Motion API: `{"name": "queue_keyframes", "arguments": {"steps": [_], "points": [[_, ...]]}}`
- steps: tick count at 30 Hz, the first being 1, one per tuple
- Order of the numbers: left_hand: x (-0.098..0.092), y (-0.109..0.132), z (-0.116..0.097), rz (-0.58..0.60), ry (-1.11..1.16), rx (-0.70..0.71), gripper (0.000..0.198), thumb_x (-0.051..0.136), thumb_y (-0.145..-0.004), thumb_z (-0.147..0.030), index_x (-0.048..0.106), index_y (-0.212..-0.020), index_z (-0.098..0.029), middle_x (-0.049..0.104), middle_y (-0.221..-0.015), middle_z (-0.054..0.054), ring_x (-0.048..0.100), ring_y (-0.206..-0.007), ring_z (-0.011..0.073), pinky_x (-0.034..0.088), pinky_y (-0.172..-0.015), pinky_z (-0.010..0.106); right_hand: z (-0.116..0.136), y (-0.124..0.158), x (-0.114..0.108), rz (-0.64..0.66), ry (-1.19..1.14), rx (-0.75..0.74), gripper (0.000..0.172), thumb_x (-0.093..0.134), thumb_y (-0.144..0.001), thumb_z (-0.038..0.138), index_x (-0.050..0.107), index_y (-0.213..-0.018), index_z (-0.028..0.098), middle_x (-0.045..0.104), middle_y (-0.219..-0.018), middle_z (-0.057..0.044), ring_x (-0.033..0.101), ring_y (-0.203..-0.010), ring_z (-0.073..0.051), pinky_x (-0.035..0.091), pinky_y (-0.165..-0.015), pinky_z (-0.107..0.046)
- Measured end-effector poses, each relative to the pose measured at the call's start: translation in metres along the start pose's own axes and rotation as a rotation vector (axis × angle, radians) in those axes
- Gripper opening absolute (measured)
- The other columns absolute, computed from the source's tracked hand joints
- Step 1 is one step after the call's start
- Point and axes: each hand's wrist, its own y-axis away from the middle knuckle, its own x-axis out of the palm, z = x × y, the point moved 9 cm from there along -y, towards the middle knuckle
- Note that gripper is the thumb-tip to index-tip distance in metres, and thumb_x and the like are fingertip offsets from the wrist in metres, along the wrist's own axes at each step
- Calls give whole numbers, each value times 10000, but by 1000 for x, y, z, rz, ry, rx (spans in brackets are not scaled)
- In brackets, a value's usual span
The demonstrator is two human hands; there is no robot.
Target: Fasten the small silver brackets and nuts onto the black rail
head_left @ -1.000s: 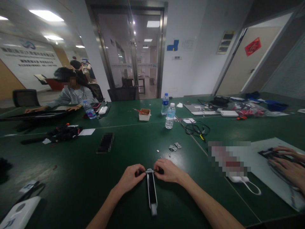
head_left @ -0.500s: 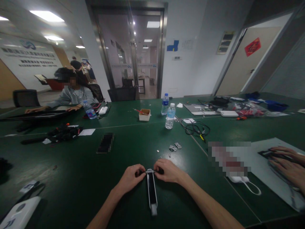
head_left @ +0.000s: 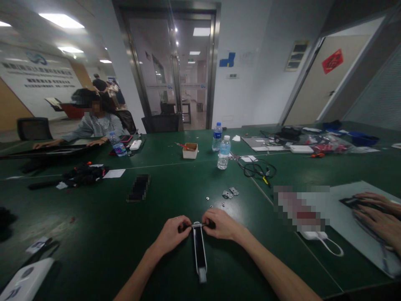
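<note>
**Both hands pinched on dark grips, one each side of a slim pale frame**

Glass double door [head_left: 154, 62] across the room. Long green table [head_left: 169, 267] in front of it. Far left: seated person [head_left: 102, 125], arms out over a wide dark panel [head_left: 59, 149]. Right side: grey mat [head_left: 347, 236], co-worker's hands [head_left: 377, 214] on a dark item there; can't make out what.

Left hand [head_left: 176, 231] and right hand [head_left: 222, 225] meet front and centre. Left: thumb and fingers nipped together on a stubby dark grip [head_left: 181, 228]. Right: same, curled round a matching dark handle [head_left: 211, 225]. Hardly any gap between fingertips on either side.

Frame [head_left: 195, 251] sits between the hands, long and narrow, running back toward the wearer, grey block [head_left: 202, 275] at its near end. Can't tell if it's flat on the table or tipped up. Small crosspiece [head_left: 197, 225] spans its far end, right between the two grips.

Beyond: two water bottles, blue-capped [head_left: 216, 138] and white-capped [head_left: 223, 154], upright, close together. Small cardboard box [head_left: 190, 152] to their left, red-handled tool [head_left: 185, 146] sticking out.

Metal brackets [head_left: 230, 193] lie loose past the right hand. Smallest: a washer [head_left: 207, 198], left of them.
</note>
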Motion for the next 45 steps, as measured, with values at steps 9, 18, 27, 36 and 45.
{"name": "queue_keyframes", "arguments": {"steps": [9,18,27,36,45], "points": [[0,0,0,-5,-6,-11,196,534,-897,-278,646,-1025,-181,646,-941,11,578,-753,154,460,-662,243,1,0,0,2,9,-6,99,592,-795,207,607,-891,188,603,-802,0,543,-733,-136,404,-725,-250],[0,0,0,-12,-13,-2,186,553,-887,-291,651,-999,-179,649,-918,8,576,-745,157,453,-661,247,2,0,-1,2,4,-10,81,587,-795,202,605,-872,186,598,-785,-3,540,-727,-141,394,-698,-248],[-2,0,-2,-6,-12,-1,198,548,-884,-297,653,-1000,-177,654,-943,13,580,-757,161,459,-668,251,1,1,-1,-2,2,-12,81,589,-800,212,603,-877,190,600,-794,1,539,-723,-136,400,-719,-255],[0,0,0,-15,-15,9,201,553,-888,-303,646,-1025,-189,646,-954,10,574,-765,161,456,-673,253,2,0,-1,3,10,-8,82,583,-797,204,602,-875,189,603,-789,-4,542,-726,-142,399,-711,-255],[0,-1,-1,-10,-27,7,210,542,-891,-309,653,-1015,-182,642,-948,13,571,-754,164,450,-660,253,0,1,1,-2,5,-11,78,587,-799,212,597,-873,192,598,-792,3,538,-725,-135,399,-711,-249]]}}
